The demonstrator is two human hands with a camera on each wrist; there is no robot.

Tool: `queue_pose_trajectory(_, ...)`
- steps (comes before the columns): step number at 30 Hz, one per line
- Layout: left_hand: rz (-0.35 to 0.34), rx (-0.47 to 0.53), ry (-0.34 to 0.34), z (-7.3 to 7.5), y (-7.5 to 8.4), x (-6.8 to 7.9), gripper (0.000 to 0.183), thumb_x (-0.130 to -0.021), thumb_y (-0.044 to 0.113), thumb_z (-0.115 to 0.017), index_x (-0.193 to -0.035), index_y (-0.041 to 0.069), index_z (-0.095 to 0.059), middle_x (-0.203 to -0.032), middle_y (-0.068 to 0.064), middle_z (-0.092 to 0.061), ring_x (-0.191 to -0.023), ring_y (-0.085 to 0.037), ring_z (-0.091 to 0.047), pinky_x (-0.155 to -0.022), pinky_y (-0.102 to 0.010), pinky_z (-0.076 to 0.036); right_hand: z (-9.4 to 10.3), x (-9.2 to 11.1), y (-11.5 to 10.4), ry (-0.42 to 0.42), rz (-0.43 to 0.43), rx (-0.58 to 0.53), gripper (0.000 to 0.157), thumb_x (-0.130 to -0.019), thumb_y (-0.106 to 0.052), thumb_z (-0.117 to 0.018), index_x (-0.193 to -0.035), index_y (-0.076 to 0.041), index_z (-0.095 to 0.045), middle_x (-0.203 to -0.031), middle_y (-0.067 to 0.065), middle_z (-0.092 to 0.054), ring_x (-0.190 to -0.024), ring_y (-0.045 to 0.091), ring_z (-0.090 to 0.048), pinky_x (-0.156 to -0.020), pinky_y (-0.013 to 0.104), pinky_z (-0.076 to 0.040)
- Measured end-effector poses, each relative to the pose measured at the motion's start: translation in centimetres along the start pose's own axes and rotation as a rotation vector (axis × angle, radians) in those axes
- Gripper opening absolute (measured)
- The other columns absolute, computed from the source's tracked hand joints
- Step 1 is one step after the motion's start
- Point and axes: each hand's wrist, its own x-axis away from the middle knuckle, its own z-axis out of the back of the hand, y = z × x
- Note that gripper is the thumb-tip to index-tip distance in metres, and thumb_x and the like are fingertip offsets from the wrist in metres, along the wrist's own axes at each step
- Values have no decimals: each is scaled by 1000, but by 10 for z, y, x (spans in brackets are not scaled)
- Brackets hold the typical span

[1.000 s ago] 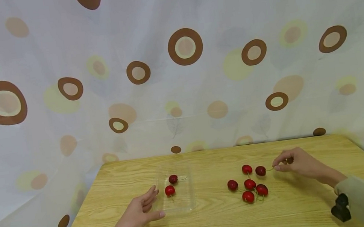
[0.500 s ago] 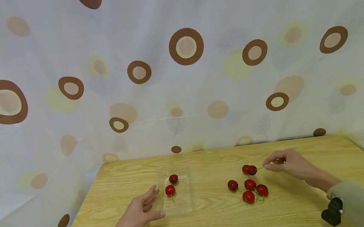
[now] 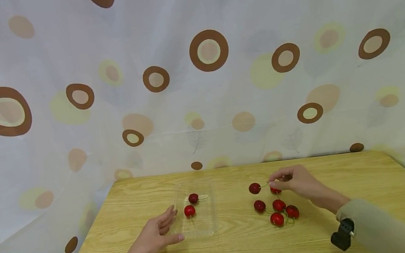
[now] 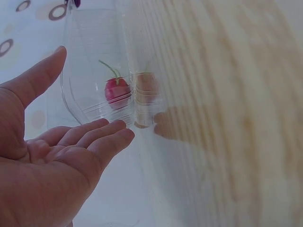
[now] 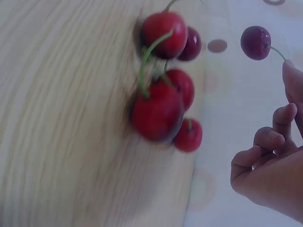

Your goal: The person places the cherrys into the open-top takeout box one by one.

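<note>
By its thin green stem, my right hand [image 3: 295, 181] pinches a dark red cherry [image 3: 255, 188]. In the right wrist view that cherry [image 5: 255, 42] hangs from the fingertips, away from the wooden surface. Below and beside this hand lie several red cherries [image 3: 279, 205] in a loose group, one partly covered by the fingers. My left hand [image 3: 152, 239] is at the left side of a clear plastic box [image 3: 206, 227], fingers extended along its wall and thumb apart. Inside the box are a dark cherry [image 3: 193, 198] and a brighter red cherry [image 3: 189, 211].
The light wooden table [image 3: 236, 249] carries everything. Behind it hangs a pale curtain [image 3: 214, 99] with brown and yellow oval prints, which also runs along the left and right sides. A black device [image 3: 342, 234] is strapped at the right sleeve.
My right hand has moved left with the cherry held by its stem, from the right of the group to over its far side. My left hand and the box stay put.
</note>
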Motion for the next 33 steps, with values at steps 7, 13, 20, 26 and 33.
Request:
queue_pose_trajectory(7, -6, -2, 0, 1, 0, -1, 92, -99, 19, -78, -166, -3, -20, -166, -28, -30, -149, -50, -32, -117, -58, -36, -29, -14, -23, -28, 46, -52, 29, -99, -20, -77, -117, 4, -77, -96, 9, -63, -79, 24, -48, -69, 37, -45)
queue_pose_trajectory(13, -13, -1, -4, 1, 1, 0, 92, -99, 19, -78, -166, -4, -19, -165, -28, -30, -149, -50, -32, -117, -58, -37, -57, -30, -35, -52, 69, -66, 24, -100, -20, -76, -113, 0, -79, -106, 9, -66, -93, 25, -50, -86, 46, -48)
queue_pose_trajectory(20, -7, 17, -5, -1, 2, 1, 92, -99, 18, -78, -166, -5, -19, -165, -29, -29, -149, -51, -32, -116, -61, -36, -86, -47, -42, -68, 73, -59, 20, -100, -21, -76, -111, -5, -81, -114, 6, -67, -99, 24, -52, -86, 40, -47)
queue_pose_trajectory(26, -9, 14, -3, 0, 2, 1, 92, -99, 19, -78, -165, -5, -19, -165, -29, -29, -149, -52, -32, -116, -61, -37, -107, -60, -47, -87, 86, -73, 21, -99, -19, -78, -109, -1, -81, -100, 7, -61, -86, 22, -45, -74, 36, -41)
queue_pose_trajectory(33, -20, 10, -1, 0, 0, 0, 92, -99, 17, -78, -165, -6, -20, -165, -29, -30, -148, -51, -33, -116, -58, -37, -126, -69, -50, -83, 92, -69, 17, -98, -17, -79, -106, -2, -82, -94, 7, -58, -80, 22, -43, -70, 36, -39)
